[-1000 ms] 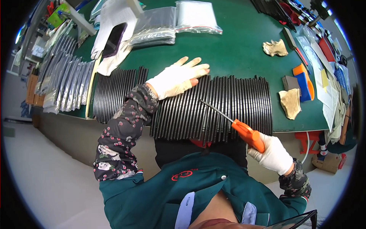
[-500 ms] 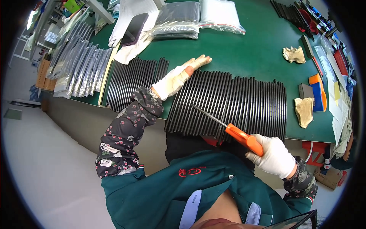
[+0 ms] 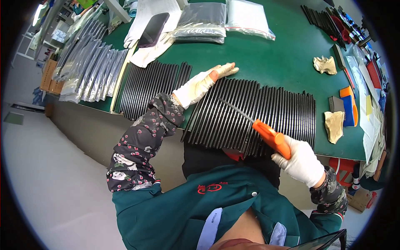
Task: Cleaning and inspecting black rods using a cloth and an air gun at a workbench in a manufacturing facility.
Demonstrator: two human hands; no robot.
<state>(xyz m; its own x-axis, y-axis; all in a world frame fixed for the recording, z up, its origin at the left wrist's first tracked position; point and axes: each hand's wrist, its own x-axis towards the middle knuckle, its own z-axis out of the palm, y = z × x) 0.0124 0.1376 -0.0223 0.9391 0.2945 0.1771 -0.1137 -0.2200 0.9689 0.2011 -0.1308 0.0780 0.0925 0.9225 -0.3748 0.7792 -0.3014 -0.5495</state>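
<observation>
Left hand (image 3: 202, 85), in a pale glove, lies flat and open on the top-left corner of the near row of black strips (image 3: 258, 116), fingers stretched toward the far side, gripping nothing; right hand (image 3: 301, 161), white glove, is closed around the orange handle of a thin-bladed tool (image 3: 254, 123); the dark blade points up-left and its tip sits over the middle of that row, contact with the strips cannot be told; the row lies side by side on the green table (image 3: 266, 58), its near ends overhanging the table edge just in front of the person; a second row of black strips (image 3: 148, 89) sits just left of the left forearm; further left, a fan of grey foil sleeves (image 3: 85, 71); at the far edge, clear plastic bags (image 3: 225, 16) and a dark phone (image 3: 153, 24) on white paper; right of the main row, two tan rags (image 3: 333, 127) and an orange-and-blue block (image 3: 349, 106).
</observation>
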